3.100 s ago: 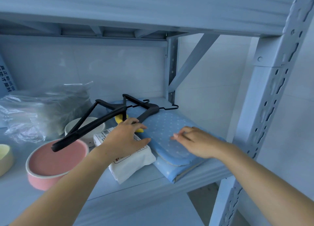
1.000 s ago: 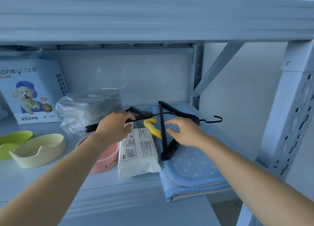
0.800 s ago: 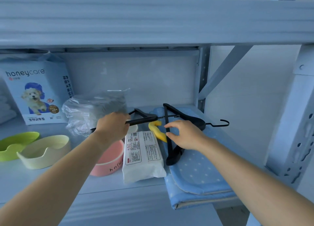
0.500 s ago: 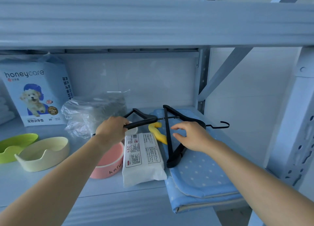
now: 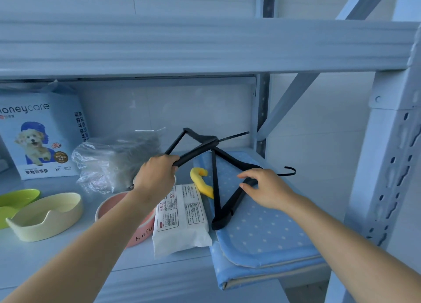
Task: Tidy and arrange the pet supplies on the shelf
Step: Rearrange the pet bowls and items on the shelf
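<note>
The blue package reads "honeycare", "宠物训导垫" and "M"; print on the white pack is illegible.

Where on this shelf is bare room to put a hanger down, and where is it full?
Bare: the shelf in front of the cream bowl and pink bowl; a gap between the honeycare pack and the cream bowl; the front of the blue mat. Crowded: the middle, where pink bowl, wipes pack, yellow toy and mat edge lie close together.
</note>
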{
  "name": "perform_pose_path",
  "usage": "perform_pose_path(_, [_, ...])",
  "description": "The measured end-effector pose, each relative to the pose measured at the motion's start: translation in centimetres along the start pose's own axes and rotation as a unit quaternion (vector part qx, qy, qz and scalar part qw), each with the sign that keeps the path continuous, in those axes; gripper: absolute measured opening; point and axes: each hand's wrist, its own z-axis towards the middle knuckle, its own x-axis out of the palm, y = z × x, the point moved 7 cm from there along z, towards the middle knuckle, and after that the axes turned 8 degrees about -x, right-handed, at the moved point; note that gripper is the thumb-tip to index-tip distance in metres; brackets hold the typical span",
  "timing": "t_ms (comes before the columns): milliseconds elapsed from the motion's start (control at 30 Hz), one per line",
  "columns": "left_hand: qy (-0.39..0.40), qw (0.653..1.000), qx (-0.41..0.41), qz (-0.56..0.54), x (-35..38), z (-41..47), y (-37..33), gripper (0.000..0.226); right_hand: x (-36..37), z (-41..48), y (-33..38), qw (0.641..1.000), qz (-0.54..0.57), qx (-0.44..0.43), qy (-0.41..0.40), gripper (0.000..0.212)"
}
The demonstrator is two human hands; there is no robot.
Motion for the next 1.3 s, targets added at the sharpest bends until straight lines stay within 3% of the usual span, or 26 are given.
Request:
perform_pose_path(200, [0.016,0.999,0.037,-0.031,0.9,-1.4,-4.4,0.017,-1.1,-1.5,-0.7,1.0,0.02,-0.008,-0.009,0.026])
perform_pose_path(467, [0.052,0.999,0.017,-0.005,3.8,-2.6,-7.3,0.015,-2.7,-2.8,-2.5,0.999,0.015,-0.012,-0.027,0.027])
perform_pose_path(633, [0.07,0.997,-0.001,0.016,5.1,-2.8,-7.7,0.016,-1.6,-2.8,-2.6,0.999,0.019,-0.028,0.006,0.031])
perform_pose_path(767, [0.079,0.997,-0.015,0.0,5.5,-3.1,-7.3,0.018,0.5,-2.4,-1.3,0.994,0.056,-0.064,0.065,0.039])
perform_pose_path(900, [0.106,0.994,0.001,-0.017,5.2,-3.6,-6.9,0.018,0.9,-1.7,-1.0,0.994,0.069,-0.065,0.062,0.053])
perform_pose_path(1133, [0.105,0.994,0.02,0.005,4.2,-4.9,-6.5,0.043,1.3,-0.3,0.0,0.991,0.045,-0.099,0.082,0.078])
perform_pose_path(1300, [0.121,0.992,0.006,-0.036,3.8,-5.6,-7.6,0.053,2.0,1.0,0.0,0.987,0.046,-0.101,0.113,0.083])
